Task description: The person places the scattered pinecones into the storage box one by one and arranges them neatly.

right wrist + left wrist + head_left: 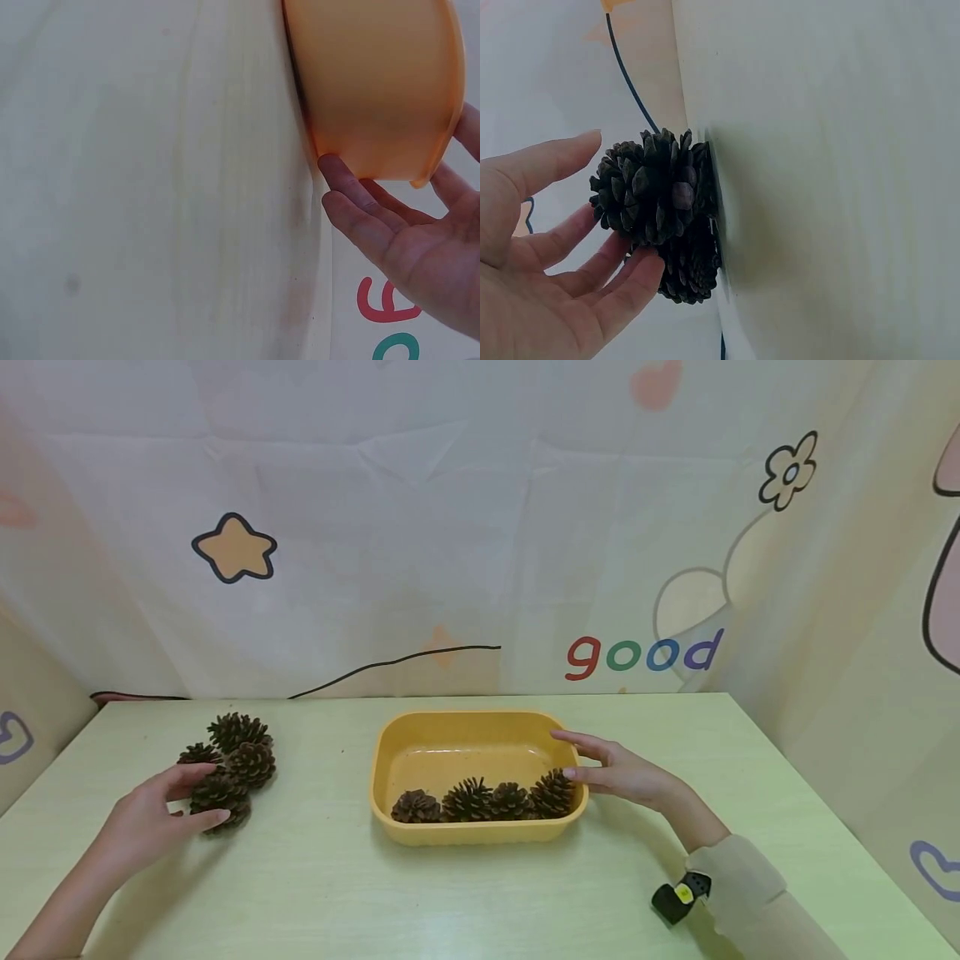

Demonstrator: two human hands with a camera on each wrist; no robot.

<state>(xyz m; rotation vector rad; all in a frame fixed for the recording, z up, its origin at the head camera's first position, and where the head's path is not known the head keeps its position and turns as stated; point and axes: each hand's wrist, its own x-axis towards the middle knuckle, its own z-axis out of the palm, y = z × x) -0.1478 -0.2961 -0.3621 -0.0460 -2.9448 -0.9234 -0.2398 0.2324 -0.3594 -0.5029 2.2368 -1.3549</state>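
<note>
My left hand (153, 814) is at a pine cone (219, 795), the nearest of a small cluster at the left. In the left wrist view, the fingers reach along the underside of that cone (649, 184), while the thumb stands apart from it. A yellow plastic basin (480, 833) stands mid-table with several pine cones (468, 800) lined up along its near side. At its right end my right hand (618, 768) holds the wall, thumb and forefinger over the rim. The right wrist view shows the other fingers along the outside of the basin (375, 90).
More pine cones (251, 764) lie right behind the one at my left hand. The pale green table (315, 893) ends at a printed cloth backdrop (360, 568). A small black device (678, 897) is strapped at the right sleeve.
</note>
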